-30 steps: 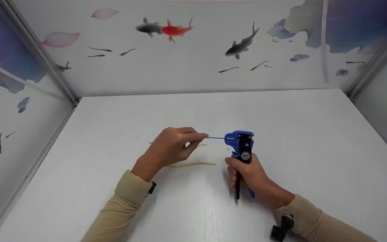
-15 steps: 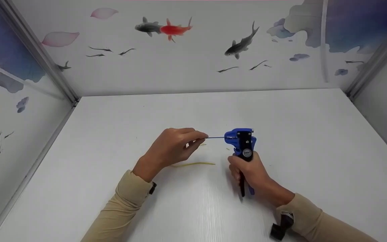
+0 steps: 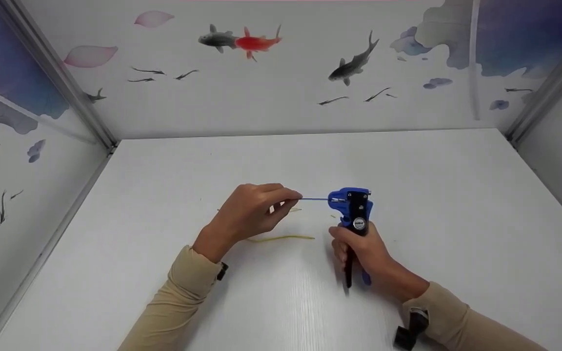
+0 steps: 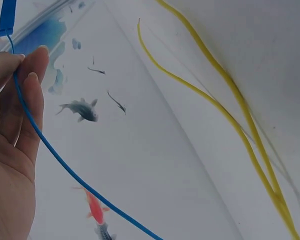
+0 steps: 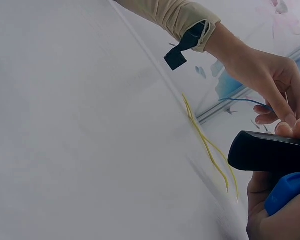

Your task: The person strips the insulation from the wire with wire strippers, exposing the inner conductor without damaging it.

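My left hand (image 3: 249, 214) pinches a thin blue wire (image 3: 315, 199) between thumb and fingertips, above the table. From those fingertips a short, straight length of wire runs right into the nose of a blue and black wire stripper (image 3: 358, 207). The rest of the blue wire (image 4: 65, 162) curves away past the palm in the left wrist view. Wrapped round the stripper's handles is my right hand (image 3: 371, 251), holding the tool with its head up. In the right wrist view the black handle (image 5: 265, 152) and blue handle (image 5: 287, 192) show close up; the stripper's head is hidden there.
Yellow wire (image 3: 281, 238) lies on the white table (image 3: 164, 185) below and behind the left hand, two strands meeting in the left wrist view. A tiny yellow scrap (image 3: 333, 216) lies near the stripper. Printed panels (image 3: 281, 97) enclose the table's back and sides.
The stripper's handles draw closer together by half a second ago, then sit slightly further apart now, and its head shifts a little. The left hand and blue wire hardly move.
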A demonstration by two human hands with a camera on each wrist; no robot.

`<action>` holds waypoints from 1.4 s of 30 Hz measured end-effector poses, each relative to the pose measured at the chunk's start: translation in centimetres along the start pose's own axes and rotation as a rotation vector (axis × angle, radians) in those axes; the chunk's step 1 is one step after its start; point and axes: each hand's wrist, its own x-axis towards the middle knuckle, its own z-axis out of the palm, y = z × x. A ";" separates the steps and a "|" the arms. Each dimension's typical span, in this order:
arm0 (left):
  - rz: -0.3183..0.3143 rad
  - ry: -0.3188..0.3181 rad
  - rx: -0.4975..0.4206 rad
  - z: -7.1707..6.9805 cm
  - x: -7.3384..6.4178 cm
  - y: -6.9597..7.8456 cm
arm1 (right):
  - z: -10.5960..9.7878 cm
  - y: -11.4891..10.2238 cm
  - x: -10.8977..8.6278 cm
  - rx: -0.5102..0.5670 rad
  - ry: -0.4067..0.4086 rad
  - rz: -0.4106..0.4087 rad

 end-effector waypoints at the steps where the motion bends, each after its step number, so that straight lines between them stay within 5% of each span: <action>1: -0.002 0.001 -0.001 0.0 0.0 0.0 | 0.0 0.0 0.0 0.006 0.001 0.004; 16: -0.032 0.019 0.075 0.0 -0.1 -0.4 | 0.3 -0.2 0.1 0.029 -0.071 -0.016; 30: -0.061 0.016 0.171 0.1 -0.3 -0.6 | 0.3 0.1 0.1 0.028 -0.077 0.052; 42: -0.065 0.036 0.144 -0.3 -0.6 -1.3 | 0.4 0.0 0.1 0.047 -0.082 0.070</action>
